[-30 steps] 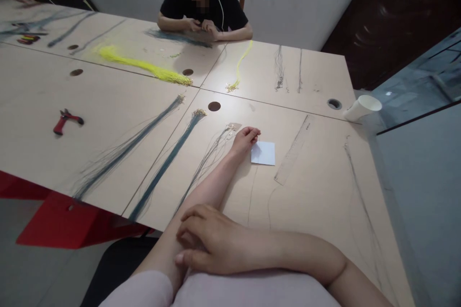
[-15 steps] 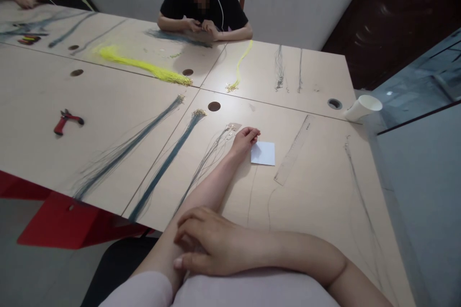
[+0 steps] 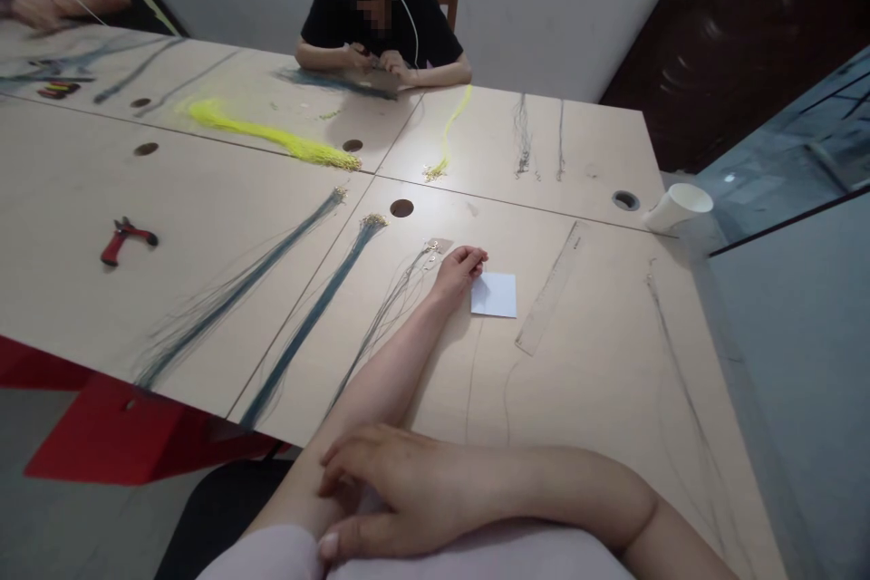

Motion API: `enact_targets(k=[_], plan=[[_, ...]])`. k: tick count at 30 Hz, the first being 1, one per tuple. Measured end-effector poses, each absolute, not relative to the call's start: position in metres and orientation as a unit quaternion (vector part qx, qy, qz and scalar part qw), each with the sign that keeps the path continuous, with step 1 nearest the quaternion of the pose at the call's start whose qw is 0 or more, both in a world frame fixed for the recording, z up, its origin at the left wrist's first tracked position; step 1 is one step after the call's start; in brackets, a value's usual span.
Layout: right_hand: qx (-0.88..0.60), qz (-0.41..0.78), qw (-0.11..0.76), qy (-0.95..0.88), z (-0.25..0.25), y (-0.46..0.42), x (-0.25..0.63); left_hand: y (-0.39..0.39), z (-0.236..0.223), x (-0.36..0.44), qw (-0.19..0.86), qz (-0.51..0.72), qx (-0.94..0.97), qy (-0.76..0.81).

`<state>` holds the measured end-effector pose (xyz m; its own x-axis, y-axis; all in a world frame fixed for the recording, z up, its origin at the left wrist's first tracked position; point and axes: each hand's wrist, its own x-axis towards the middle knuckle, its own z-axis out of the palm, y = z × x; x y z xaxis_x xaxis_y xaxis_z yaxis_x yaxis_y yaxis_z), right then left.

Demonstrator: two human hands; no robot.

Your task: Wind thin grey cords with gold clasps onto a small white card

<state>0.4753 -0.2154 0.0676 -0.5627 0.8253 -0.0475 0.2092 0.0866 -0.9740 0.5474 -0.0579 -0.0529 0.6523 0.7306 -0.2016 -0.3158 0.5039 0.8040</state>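
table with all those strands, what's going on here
The left hand has its fingers curled by the white card; any strand in them is too fine to make out. The right hand lies loosely across the left forearm. Dark strand bundles lie on the table, red-handled pliers to the left. Opposite, a person bends over more strands.
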Motion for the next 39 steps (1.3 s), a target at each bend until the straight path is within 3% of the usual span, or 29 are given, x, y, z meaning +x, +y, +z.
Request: enact_targets(k=[7,13,22,28,36,39], plan=[[-0.333,0.61,0.209,-0.688,0.0695,-0.2182,0.4785,-0.058,-0.0547,0.5468,0.82,0.322,0.391,0.268],[-0.392,0.568,0.283,-0.666,0.0645,-0.2179,0.4752,-0.0561,-0.0559,0.5477,0.824,0.321,0.387,0.263],[-0.335,0.614,0.211,-0.683,0.0662,-0.2202,0.4779,-0.0578,-0.0536,0.5468,0.822,0.319,0.389,0.268],[-0.384,0.572,0.292,-0.663,0.065,-0.2193,0.4741,-0.0568,-0.0541,0.5473,0.822,0.318,0.388,0.268],[-0.357,0.638,0.216,-0.647,0.0674,-0.2188,0.4792,-0.058,-0.0537,0.5468,0.821,0.32,0.391,0.266],[-0.375,0.614,0.25,-0.648,0.0679,-0.2198,0.4784,-0.0574,-0.053,0.5466,0.822,0.319,0.387,0.269]])
